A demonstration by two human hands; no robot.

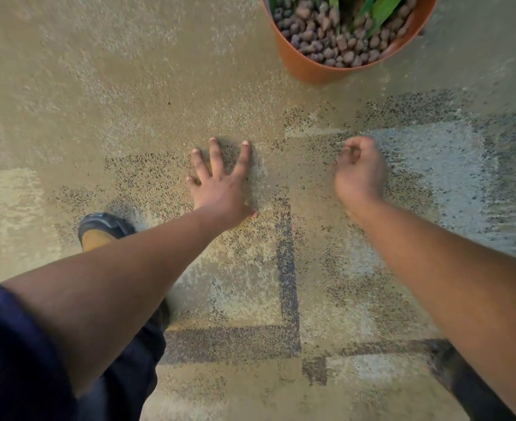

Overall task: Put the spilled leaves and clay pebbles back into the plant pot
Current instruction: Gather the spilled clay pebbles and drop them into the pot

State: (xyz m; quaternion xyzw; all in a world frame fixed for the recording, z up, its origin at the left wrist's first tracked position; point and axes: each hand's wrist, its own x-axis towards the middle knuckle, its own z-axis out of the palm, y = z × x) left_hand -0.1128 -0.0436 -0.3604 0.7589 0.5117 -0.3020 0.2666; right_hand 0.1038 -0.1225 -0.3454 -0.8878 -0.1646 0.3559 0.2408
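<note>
An orange plant pot [305, 66] stands at the top of the view, filled with brown clay pebbles [326, 41] and green leaves [381, 9]. My left hand [220, 180] is spread flat, fingers straight, over the patterned carpet [287, 268] below and left of the pot. My right hand [360, 171] hovers to its right with the fingers curled in; whether anything sits inside the fist is hidden. I see no loose pebbles or leaves on the carpet around the hands.
My left foot in a dark shoe [106, 227] stands on the carpet at the lower left. My other leg shows at the lower right edge [463, 378]. Beige and grey carpet spreads all around the pot.
</note>
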